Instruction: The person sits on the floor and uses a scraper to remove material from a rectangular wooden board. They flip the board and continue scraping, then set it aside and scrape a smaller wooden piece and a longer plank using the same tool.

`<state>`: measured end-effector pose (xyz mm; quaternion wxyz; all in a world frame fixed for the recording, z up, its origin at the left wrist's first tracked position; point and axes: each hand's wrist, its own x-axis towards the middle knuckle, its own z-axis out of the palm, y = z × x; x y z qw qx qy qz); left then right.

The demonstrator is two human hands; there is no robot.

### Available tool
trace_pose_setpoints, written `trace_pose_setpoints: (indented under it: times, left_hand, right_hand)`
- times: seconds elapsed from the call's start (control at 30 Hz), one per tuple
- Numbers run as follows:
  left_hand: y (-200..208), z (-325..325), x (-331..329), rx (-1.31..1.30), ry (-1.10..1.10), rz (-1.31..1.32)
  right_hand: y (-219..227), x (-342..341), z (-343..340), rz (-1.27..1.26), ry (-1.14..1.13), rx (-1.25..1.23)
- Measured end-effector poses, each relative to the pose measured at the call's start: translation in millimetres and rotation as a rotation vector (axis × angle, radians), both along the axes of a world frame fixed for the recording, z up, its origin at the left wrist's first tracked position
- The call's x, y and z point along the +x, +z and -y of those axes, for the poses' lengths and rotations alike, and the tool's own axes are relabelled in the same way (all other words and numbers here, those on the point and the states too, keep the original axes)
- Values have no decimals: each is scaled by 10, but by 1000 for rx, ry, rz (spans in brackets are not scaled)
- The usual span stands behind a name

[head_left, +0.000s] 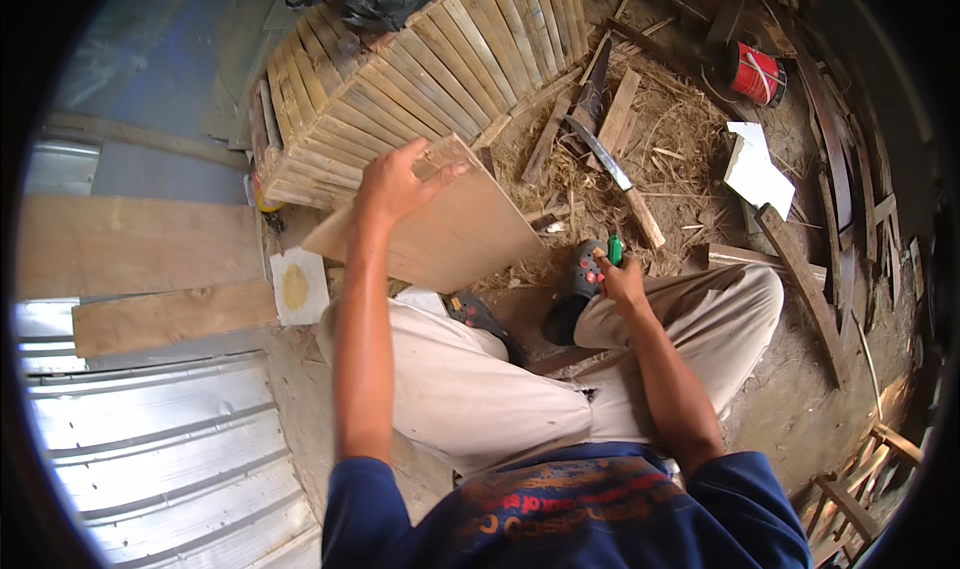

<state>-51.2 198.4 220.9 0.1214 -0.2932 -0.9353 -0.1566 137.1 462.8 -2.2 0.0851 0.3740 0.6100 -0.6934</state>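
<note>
My left hand (398,184) grips the upper edge of a thin plywood board (455,231), which is tilted up in front of my left knee. In my right hand (626,283), near my right shoe, a small green-handled tool (615,250) is held closed in the fingers; its exact kind is not clear. On the ground ahead of that hand lies a machete (612,169) with a wooden handle.
A slatted bamboo bench (440,59) stands ahead, a black plastic bag (385,4) on top. Wood shavings (670,134) and wood scraps cover the ground. A red bucket (757,74) and white board piece (757,174) are to the right, corrugated metal (170,429) to the left.
</note>
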Motion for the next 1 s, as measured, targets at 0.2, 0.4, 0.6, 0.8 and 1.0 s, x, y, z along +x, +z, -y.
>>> trace_pose_setpoints:
  times: [0.2,0.4,0.6,0.8,1.0]
  left_hand:
    - [108,204,-78,18,7,284]
    - [450,851,187,353,48,169]
    - [547,1463,217,726,287,1]
    - [255,1572,264,1322,396,63]
    - [120,1343,390,1439,194,172]
  right_hand:
    - [-381,-127,-258,-134,-41,238]
    - [-1038,-221,-387,62,-43,404]
    - [-1110,-261,-396,315,-3,262]
    - [-314,-379,-350,-536,-226,533]
    - [106,-567,-714,-716,-244,472]
